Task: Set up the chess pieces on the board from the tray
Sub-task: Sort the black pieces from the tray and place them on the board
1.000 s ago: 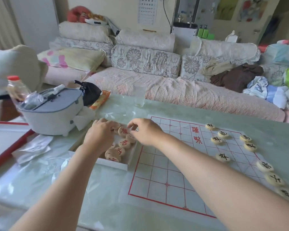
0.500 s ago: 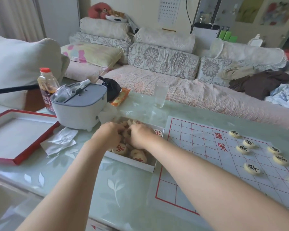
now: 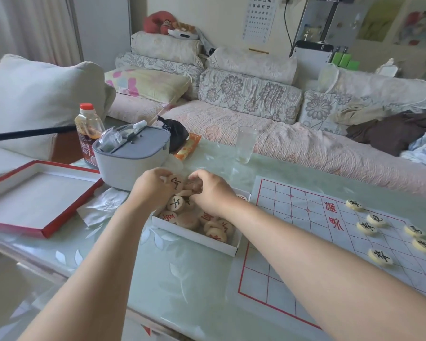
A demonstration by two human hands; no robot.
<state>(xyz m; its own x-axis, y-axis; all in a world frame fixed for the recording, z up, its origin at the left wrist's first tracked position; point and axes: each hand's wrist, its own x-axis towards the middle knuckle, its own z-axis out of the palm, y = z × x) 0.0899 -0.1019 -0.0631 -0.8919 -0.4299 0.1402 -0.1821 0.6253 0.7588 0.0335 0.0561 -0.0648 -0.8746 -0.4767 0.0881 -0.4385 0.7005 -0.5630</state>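
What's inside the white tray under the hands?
The tray holds a pile of round chess pieces with red or black characters. The left hand holds one black-marked piece. It and the right hand cover the far end, so what lies there is hidden.

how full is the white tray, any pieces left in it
Partly full. Several round pieces lie heaped in the white tray; the left hand holds a black-marked piece above them.
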